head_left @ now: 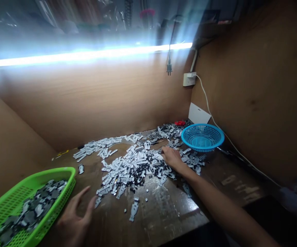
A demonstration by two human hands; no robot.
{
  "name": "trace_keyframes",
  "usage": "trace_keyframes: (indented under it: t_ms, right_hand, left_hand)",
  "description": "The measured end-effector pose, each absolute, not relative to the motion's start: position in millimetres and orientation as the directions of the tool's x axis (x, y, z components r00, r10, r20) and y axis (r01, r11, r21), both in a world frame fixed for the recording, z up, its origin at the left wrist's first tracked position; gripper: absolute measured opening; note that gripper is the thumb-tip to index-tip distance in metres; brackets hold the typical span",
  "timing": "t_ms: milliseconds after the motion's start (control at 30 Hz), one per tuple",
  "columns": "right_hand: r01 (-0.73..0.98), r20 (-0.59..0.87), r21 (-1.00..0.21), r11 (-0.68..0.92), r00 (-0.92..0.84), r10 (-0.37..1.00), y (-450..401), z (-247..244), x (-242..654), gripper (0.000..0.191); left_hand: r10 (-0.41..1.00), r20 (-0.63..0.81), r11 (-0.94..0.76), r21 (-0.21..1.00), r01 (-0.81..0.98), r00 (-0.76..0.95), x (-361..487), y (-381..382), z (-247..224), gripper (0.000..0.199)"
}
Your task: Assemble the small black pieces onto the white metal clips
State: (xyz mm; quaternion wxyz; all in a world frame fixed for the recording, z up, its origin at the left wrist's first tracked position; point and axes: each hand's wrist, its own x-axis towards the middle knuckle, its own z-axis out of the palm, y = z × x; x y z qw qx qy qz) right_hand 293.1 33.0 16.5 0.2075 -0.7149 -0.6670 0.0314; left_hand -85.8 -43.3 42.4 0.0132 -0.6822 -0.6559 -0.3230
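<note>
A wide heap of flat white and grey plastic parts [130, 161], mixed with small black pieces [138, 176], covers the middle of the table. My right hand [172, 157] reaches over the heap's right side with its fingers curled down; whatever is between the fingertips is hidden. Low on the left, my left hand [75, 214] is slightly blurred, thumb and fingers spread, holding nothing. Beside it stands a green basket [70, 173] with grey and white parts [37, 206] inside. One single white part [134, 209] lies apart near the table's front.
A blue round basket [202, 148] sits at the right rear, near a red item [180, 123] and a white card [199, 114]. A white cable [219, 127] runs from the wall socket [189, 79]. A black plug [169, 67] hangs above. Wooden panels [112, 99] enclose the table.
</note>
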Motion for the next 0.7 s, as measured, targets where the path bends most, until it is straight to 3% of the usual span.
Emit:
trace_keyframes:
  t_ms: [67, 133, 200, 267, 400, 467, 533, 633, 700]
  right_hand:
    - [0.927, 0.301, -0.373, 0.042, 0.078, 0.95, 32.5, 19.3, 287.4, 0.025]
    - [0.907, 0.362, -0.404, 0.12, 0.038, 0.931, 30.2, 20.7, 280.8, 0.027]
    - [0.884, 0.401, -0.427, 0.192, -0.005, 0.916, 26.1, 21.2, 274.4, 0.024]
    - [0.864, 0.422, -0.44, 0.246, -0.043, 0.906, 21.1, 21.4, 268.8, 0.021]
    - [0.788, 0.494, -0.477, 0.389, -0.126, 0.86, 12.5, 21.6, 258.6, 0.018]
    - [0.7, 0.541, -0.513, 0.498, -0.187, 0.82, 9.4, 20.3, 252.8, 0.018]
    - [0.604, 0.566, -0.537, 0.589, -0.259, 0.782, 6.4, 17.6, 245.8, 0.017]
    - [0.507, 0.583, -0.536, 0.675, -0.356, 0.73, 0.7, 12.8, 234.1, 0.016]
    - [0.475, 0.586, -0.534, 0.7, -0.389, 0.711, -3.3, 11.0, 227.3, 0.014]
  left_hand:
    - [0.893, 0.367, -0.392, 0.349, 0.851, 0.261, -60.5, -52.4, 38.5, 0.044]
    - [0.769, 0.266, -0.639, 0.271, 0.72, 0.582, -39.2, -55.8, 32.6, 0.044]
    - [0.63, 0.149, -0.773, 0.209, 0.599, 0.762, -25.3, -52.1, 27.8, 0.045]
    - [0.557, 0.1, -0.826, 0.17, 0.537, 0.824, -20.2, -41.3, 26.6, 0.043]
    - [0.552, 0.202, -0.831, 0.211, 0.515, 0.809, -21.4, -12.1, 34.7, 0.033]
    - [0.617, 0.293, -0.779, 0.361, 0.513, 0.731, -15.9, -2.0, 39.4, 0.027]
    - [0.763, 0.304, -0.617, 0.606, 0.502, 0.57, -4.1, 3.4, 41.1, 0.025]
    - [0.902, 0.002, -0.167, 0.924, 0.344, 0.432, 14.3, 7.0, 36.1, 0.033]
    - [0.872, -0.19, 0.108, 0.973, 0.203, 0.452, 19.5, 8.8, 29.0, 0.034]
